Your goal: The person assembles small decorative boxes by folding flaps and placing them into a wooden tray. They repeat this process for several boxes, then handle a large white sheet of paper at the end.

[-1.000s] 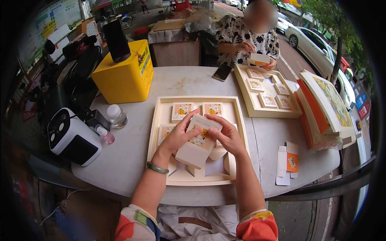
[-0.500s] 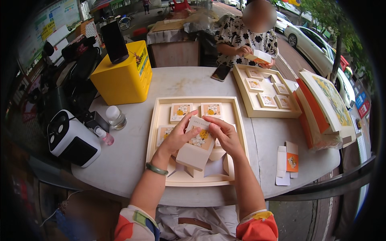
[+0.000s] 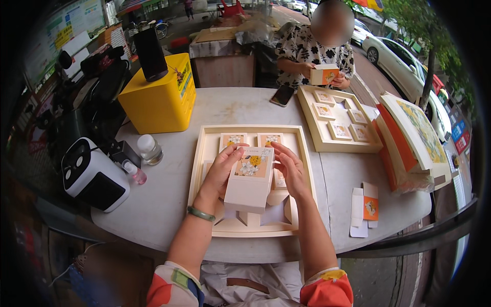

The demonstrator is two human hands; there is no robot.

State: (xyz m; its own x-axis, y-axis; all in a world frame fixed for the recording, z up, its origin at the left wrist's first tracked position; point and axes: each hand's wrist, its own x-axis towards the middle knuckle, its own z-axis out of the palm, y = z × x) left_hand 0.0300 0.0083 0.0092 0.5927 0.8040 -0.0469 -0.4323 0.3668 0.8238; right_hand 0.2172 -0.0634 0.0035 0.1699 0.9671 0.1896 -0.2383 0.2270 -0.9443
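Observation:
A small cream carton [image 3: 246, 192] with a peach floral panel is held upright above a cream wooden tray [image 3: 303, 153]. My left hand [image 3: 221, 171] grips its left side, thumb near the top edge. At its upper right corner is my right hand [image 3: 290, 171], fingers apart and loosely curved beside the edge; whether they touch is hard to see. Under the hands, the tray holds several small floral boxes, such as the peach box [image 3: 269, 140] at the back. Folded cream dividers [image 3: 250, 219] show in its front part.
Across the table a person holds an orange-and-white box [image 3: 323, 75] behind a second tray [image 3: 340, 146]. A flattened carton [image 3: 359, 212] and gift bags [image 3: 409, 143] lie right. Left stand a yellow drawer cabinet [image 3: 153, 105], a white-and-black appliance [image 3: 94, 176], a clear jar [image 3: 149, 150] and a pink bottle [image 3: 134, 173].
The carton has turned from tilted to nearly upright. My right hand has loosened from its upper edge, and its fingers have spread. The person opposite has turned their box.

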